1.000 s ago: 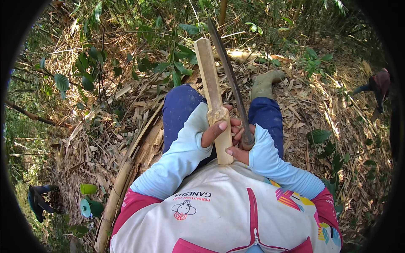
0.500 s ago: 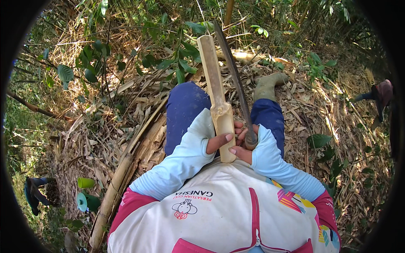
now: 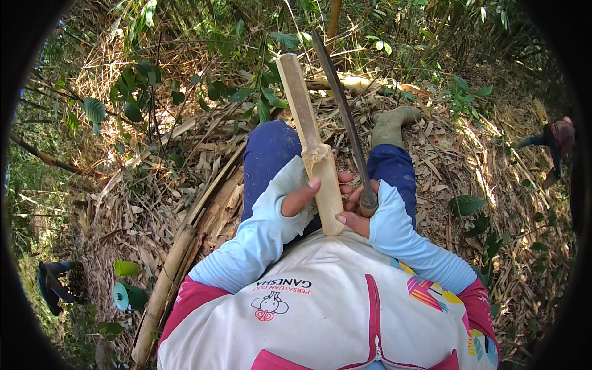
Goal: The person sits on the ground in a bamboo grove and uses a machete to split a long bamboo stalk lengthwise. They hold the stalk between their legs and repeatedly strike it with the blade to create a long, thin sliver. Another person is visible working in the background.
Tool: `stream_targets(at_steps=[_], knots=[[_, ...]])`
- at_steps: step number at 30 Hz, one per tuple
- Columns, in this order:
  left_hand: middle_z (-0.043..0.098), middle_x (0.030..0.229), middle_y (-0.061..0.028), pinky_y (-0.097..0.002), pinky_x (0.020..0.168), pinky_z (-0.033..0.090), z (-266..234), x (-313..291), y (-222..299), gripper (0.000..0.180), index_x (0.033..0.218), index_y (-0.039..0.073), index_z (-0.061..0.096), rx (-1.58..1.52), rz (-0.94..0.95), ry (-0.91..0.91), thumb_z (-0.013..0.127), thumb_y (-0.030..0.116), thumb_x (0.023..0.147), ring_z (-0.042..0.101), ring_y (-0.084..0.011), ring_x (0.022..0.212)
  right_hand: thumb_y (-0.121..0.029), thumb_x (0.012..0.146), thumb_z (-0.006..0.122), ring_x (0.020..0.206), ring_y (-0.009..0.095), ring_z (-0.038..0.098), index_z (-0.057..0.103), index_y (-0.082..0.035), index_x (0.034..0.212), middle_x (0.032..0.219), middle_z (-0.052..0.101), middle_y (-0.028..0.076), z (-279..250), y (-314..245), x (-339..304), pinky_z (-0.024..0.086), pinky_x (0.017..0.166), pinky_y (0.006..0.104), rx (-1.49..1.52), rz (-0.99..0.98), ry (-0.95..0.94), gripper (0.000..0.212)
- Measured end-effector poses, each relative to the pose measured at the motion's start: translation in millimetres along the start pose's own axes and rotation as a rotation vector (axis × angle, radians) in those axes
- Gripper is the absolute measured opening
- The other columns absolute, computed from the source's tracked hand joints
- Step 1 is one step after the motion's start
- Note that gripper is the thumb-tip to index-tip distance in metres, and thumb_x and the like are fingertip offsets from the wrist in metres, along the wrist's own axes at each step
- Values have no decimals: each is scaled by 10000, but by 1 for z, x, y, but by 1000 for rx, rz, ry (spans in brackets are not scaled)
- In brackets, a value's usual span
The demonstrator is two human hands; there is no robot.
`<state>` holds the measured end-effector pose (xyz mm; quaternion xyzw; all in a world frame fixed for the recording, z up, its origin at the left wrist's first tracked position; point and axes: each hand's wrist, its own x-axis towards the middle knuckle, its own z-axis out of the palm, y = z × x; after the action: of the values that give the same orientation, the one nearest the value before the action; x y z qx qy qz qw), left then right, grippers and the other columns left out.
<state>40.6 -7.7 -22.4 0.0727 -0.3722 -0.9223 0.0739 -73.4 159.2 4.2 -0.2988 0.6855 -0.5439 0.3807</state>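
Observation:
In front of my body a split bamboo strip (image 3: 300, 105), pale with a thick node partway down, slants up and slightly left. My left hand (image 3: 300, 198) is closed around its lower part, thumb on the near face and fingertips showing past the right edge. My right hand (image 3: 356, 217) holds a machete (image 3: 345, 111) by its handle, with the long dark blade pointing away from me. The right thumb also presses on the bamboo's lower end. Blade and bamboo lie side by side, apart at their far ends.
Left of my legs lies a long split bamboo pole (image 3: 176, 262). Beyond it stand a green cup (image 3: 126, 268) and a teal lidded container (image 3: 128, 296). Partly seen people are at the left (image 3: 55, 285) and right (image 3: 558, 145) rims. Dry leaves and leafy plants cover the ground.
The bamboo strip's far end has swung a little left. My left thumb has shifted up and left along it. The machete has barely moved.

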Motion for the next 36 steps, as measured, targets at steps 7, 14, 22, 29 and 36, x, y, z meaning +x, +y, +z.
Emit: stream_targets(at_steps=[7, 14, 22, 29, 36], knots=[[503, 1321, -207, -520, 1036, 424, 9, 3, 9, 523, 1394, 82, 378, -288, 115, 79, 446, 418, 1000, 537, -347, 1180, -149, 703, 850, 689, 79, 600, 555, -2, 947, 798, 640, 44, -2, -6, 2, 509, 604, 243, -97, 21, 47, 411], [478, 1364, -203, -532, 1053, 404, 15, 9, 11, 532, 1405, 86, 369, -410, 192, -7, 433, 425, 1001, 503, -343, 1232, -220, 715, 846, 623, 80, 570, 564, -7, 926, 753, 626, 49, -5, -10, 3, 472, 547, 246, -107, 76, 110, 411], [486, 1369, -195, -521, 1054, 386, 14, 15, 26, 510, 1368, 69, 442, 72, 174, 112, 494, 395, 979, 478, -349, 1267, -253, 773, 805, 660, 66, 513, 591, -30, 910, 729, 576, 0, -16, 5, 10, 437, 588, 246, -38, -36, 187, 338], [487, 1408, -62, -547, 1156, 146, 31, -2, 85, 545, 1332, 166, 549, 2217, 247, -344, 596, 454, 871, 340, -325, 1377, -246, 766, 818, 665, 61, 507, 609, -39, 922, 743, 576, -17, -48, -6, 16, 435, 600, 230, -32, -95, 258, 333], [443, 1451, -113, -509, 1137, 236, -89, 1, 183, 538, 1326, 108, 535, 2531, 213, 789, 622, 386, 874, 358, -278, 1373, -224, 745, 826, 707, 79, 537, 636, -27, 898, 767, 607, 11, -72, -17, 20, 457, 655, 243, -88, -187, 223, 314]])
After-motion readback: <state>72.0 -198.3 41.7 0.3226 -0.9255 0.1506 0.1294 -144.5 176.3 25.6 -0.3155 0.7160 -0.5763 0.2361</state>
